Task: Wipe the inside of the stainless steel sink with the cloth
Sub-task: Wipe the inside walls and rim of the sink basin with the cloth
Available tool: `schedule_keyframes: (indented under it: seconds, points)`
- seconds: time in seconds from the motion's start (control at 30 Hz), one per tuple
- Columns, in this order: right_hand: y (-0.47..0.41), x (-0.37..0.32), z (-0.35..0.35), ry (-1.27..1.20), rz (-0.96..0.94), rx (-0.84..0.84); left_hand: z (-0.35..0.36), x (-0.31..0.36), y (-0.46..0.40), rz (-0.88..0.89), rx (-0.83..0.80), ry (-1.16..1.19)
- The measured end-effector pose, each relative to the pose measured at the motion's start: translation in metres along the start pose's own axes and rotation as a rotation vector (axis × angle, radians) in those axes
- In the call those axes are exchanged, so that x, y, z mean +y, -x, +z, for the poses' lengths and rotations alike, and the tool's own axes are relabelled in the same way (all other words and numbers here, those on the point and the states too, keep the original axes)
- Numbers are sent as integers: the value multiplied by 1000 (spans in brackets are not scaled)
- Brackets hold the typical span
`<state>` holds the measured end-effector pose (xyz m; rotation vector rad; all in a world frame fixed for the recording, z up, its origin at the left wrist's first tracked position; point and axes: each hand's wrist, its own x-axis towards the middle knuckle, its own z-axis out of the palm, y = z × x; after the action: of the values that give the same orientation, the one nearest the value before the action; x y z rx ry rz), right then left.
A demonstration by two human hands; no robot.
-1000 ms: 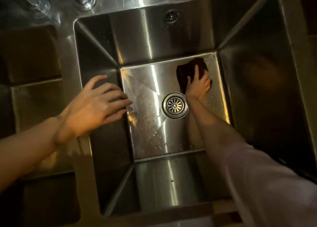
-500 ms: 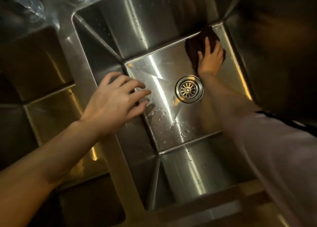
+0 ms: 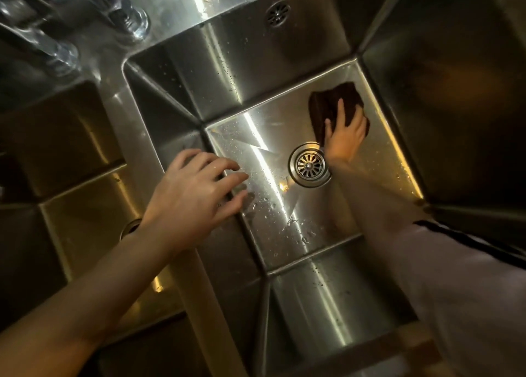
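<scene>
A deep stainless steel sink [image 3: 236, 72] fills the view, its floor wet with droplets. Near the far right corner of the floor lies a dark brown cloth [image 3: 327, 103], beyond the round drain [image 3: 309, 165]. My right hand [image 3: 345, 134] presses flat on the cloth with straight, spread fingers. My left hand [image 3: 193, 197] hovers over the sink's left wall, fingers loosely bent and holding nothing.
A second steel basin [image 3: 71, 220] lies to the left, beyond the dividing rim. Tap fittings [image 3: 128, 20] stand at the top left. An overflow grille [image 3: 277, 13] sits in the back wall. A wooden edge [image 3: 410, 345] runs along the near side.
The view has shifted and tilted. My right hand still presses the cloth in the far right corner of the floor. My left hand's fingers have curled slightly.
</scene>
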<state>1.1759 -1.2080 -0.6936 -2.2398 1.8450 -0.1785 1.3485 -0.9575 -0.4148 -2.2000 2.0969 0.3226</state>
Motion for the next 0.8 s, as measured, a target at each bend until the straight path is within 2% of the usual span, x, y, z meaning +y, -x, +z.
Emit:
schedule_keyframes:
  seconds: [0.27, 0.37, 0.47, 0.53, 0.63, 0.73, 0.8]
  points:
    - [-86, -10, -17, 25, -14, -90, 1, -2, 1, -15, 0, 12]
    - [-49, 6, -9, 39, -8, 5, -1, -1, 2, -22, -11, 20]
    - [24, 23, -3, 47, 184, 58, -2, 1, -1, -21, -27, 30]
    - [58, 17, 3, 1, 254, 24, -4, 1, 0, -22, -50, 33]
    - [49, 11, -2, 20, 237, -7, -4, 0, 1, -21, -79, 16]
    - [19, 32, -9, 36, 93, -10, -3, 0, 0, -31, -77, 26]
    - [22, 33, -10, -9, 139, 27, -4, 1, 0, -46, -71, 30]
